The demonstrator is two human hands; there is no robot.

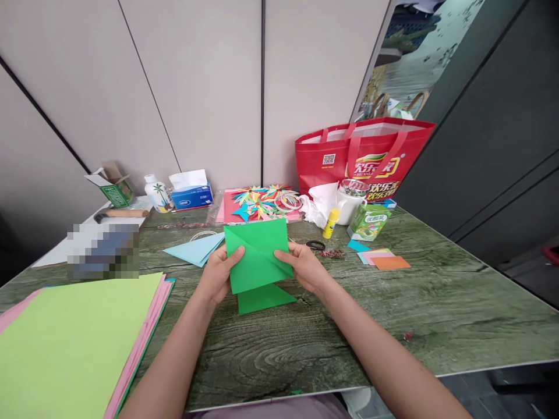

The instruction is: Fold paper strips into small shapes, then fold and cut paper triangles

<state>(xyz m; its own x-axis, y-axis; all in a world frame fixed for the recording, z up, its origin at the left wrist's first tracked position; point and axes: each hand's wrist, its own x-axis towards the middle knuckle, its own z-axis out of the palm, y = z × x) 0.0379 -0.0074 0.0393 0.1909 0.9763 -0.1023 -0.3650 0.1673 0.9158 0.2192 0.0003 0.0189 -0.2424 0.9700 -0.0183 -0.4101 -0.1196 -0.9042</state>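
A sheet of green paper [257,265], creased and partly folded, is held up above the table between both hands. My left hand [219,272] pinches its left edge, thumb on the front face. On the opposite edge my right hand [304,266] grips the same way. Below it shows a green triangular flap [264,299]; whether it joins the held sheet I cannot tell. Just left of my left hand lies folded light blue paper [192,249]. Scissors with black handles [315,245] rest beyond my right hand, their blades mostly hidden.
A stack of coloured paper [78,343] fills the near left. Behind stand a tissue pack [192,196], a white bottle [158,195], colourful paper stars [262,203], a glue stick [331,224], a green carton [370,222] and a red bag [323,174]. Small paper pieces [391,263] lie right.
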